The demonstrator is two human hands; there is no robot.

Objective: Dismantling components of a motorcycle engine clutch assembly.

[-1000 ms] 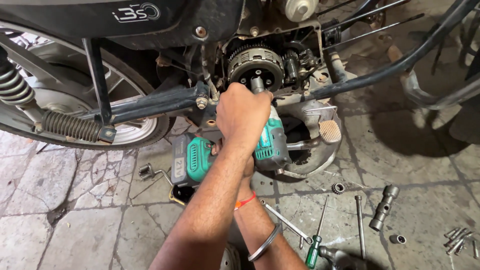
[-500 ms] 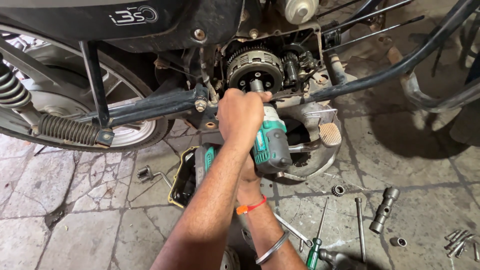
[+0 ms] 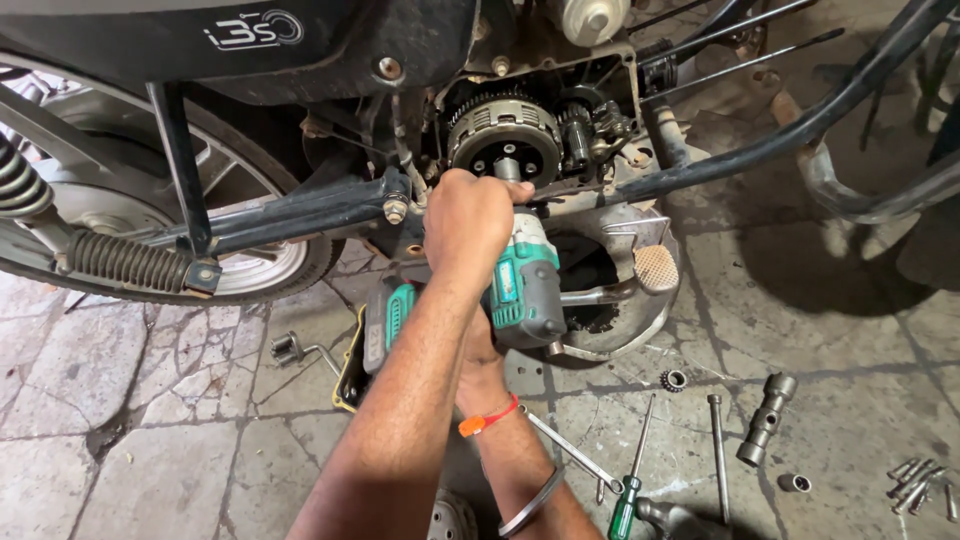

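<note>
Gripping the green impact wrench (image 3: pixel 525 290), the left hand (image 3: pixel 470 225) wraps its front while the right hand (image 3: pixel 480 360), mostly hidden behind, takes the handle. Just beyond the fingers sits the toothed metal clutch (image 3: pixel 503 140). A tilted socket could slip and round the nut. Steel tools litter the cracked stone floor (image 3: pixel 140 450) below.

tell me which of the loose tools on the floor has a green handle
The screwdriver, lying on the stone floor just right of the person's forearms. The long rod and the tube socket wrench further right are bare grey metal.
</note>
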